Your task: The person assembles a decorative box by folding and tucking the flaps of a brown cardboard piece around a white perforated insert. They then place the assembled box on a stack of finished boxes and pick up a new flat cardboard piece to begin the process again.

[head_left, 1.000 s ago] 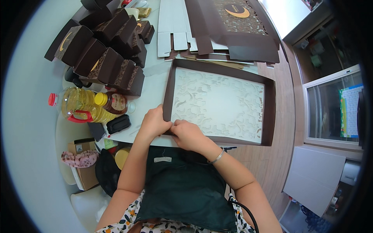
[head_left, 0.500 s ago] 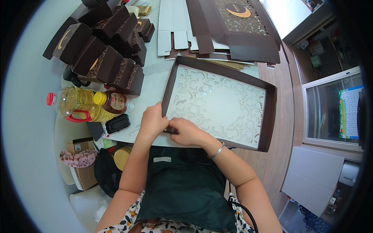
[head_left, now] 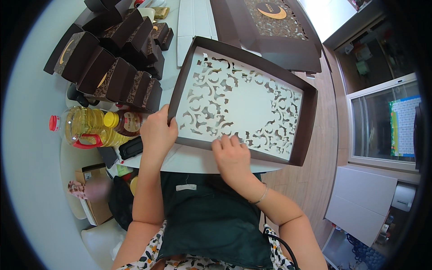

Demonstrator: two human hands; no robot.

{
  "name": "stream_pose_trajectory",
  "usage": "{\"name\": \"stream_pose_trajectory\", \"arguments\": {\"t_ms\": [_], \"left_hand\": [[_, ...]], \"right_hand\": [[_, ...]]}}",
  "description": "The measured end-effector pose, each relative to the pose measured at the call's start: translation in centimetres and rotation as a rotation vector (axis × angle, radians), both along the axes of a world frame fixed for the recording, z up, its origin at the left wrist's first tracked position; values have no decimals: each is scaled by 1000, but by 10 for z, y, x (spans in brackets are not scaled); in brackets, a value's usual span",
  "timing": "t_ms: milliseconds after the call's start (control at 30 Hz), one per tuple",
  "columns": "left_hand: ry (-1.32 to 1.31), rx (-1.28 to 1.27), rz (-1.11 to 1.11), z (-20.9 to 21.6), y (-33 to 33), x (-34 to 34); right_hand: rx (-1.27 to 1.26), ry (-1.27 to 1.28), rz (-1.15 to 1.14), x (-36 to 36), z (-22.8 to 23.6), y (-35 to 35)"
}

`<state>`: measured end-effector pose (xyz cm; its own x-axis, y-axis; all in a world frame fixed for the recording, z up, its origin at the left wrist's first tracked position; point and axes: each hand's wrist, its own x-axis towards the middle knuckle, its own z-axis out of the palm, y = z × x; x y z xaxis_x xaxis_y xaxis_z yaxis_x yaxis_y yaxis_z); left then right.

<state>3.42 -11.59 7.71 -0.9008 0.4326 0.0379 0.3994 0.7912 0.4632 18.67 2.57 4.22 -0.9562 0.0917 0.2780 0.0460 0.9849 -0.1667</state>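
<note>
The two hands are not together at one corner now. A moment ago both were close together at the near left corner of the big brown box [head_left: 305, 130]. Now the left hand [head_left: 158, 130] is alone at that corner, and it seems to pinch the wall, with the thumb on the inside and the other fingers hidden behind the outside. The right hand [head_left: 234, 158] has slid along to the middle of the near wall. Its fingers bend over the wall, a little spread, with the tips by the white inside [head_left: 249, 103]; the thumb is hidden, so I cannot tell if it pinches. This looks like the close work at the corner has stopped for now and the whole box is being moved. The box is right in front of the person, over the near side of the white table [head_left: 198, 165]. It is more slanted than before, and its far left corner has gone up and left. It now covers more of the flat brown card [head_left: 288, 56] and white card [head_left: 194, 22] behind it. The cut-out holes look darker than before, so the box may be lifted a bit, but I cannot tell if any part touches the table.
</note>
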Motion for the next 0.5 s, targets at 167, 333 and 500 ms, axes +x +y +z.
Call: {"name": "stream_pose_trajectory", "arguments": {"t_ms": [167,333,500], "left_hand": [[-49,49,-12,-31,8,-4],[-57,-6,33,-48,9,-5],[-69,-53,46,-45,8,-7]], "right_hand": [[5,-93,-11,11,-25,15],[-35,-146,8,17,-33,26],[-41,-188,-65,50,-18,62]]}}
